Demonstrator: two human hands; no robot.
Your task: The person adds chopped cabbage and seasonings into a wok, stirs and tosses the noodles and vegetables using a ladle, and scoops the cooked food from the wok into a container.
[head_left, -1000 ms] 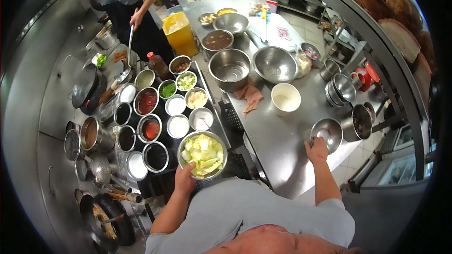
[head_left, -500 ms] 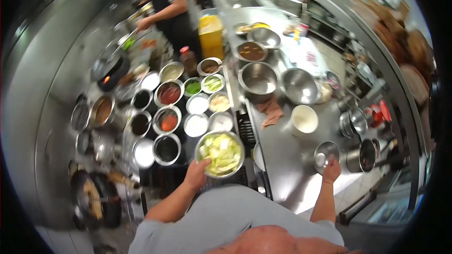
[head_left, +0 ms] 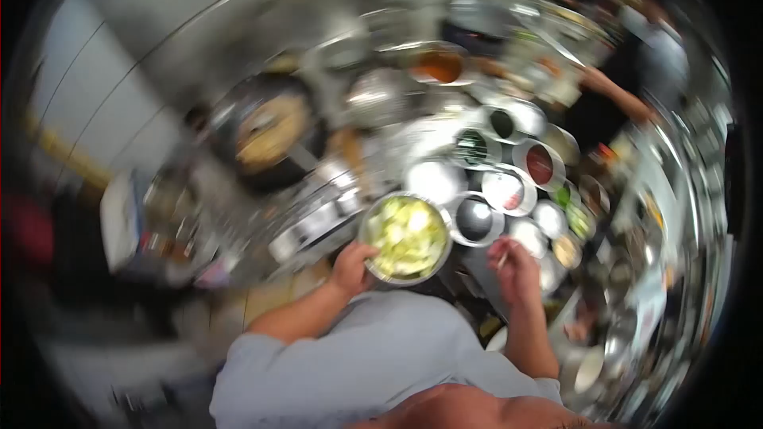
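My left hand (head_left: 351, 268) grips the rim of a round metal bowl (head_left: 404, 280) in front of my belly. Chopped pale-green leaves (head_left: 407, 234), which look like cabbage, fill the bowl. To the right of it, my right hand (head_left: 515, 268) is raised with its fingers curled together. Motion blur hides whether anything small is between them. Just beyond that hand stand ingredient pots, among them one with dark contents (head_left: 477, 218) and one with white contents (head_left: 528, 237).
A black wok (head_left: 274, 179) with light-brown food (head_left: 270, 133) sits at the far left. Beyond the pots are an orange-red sauce pan (head_left: 439, 66) and a domed metal vessel (head_left: 377, 99). At the upper right a co-worker's arm (head_left: 616, 94) reaches over the stove.
My view has swung left toward the wok. My left hand still carries the bowl of leaves. My right hand has left the small metal bowl on the right-hand counter and is beside the pots.
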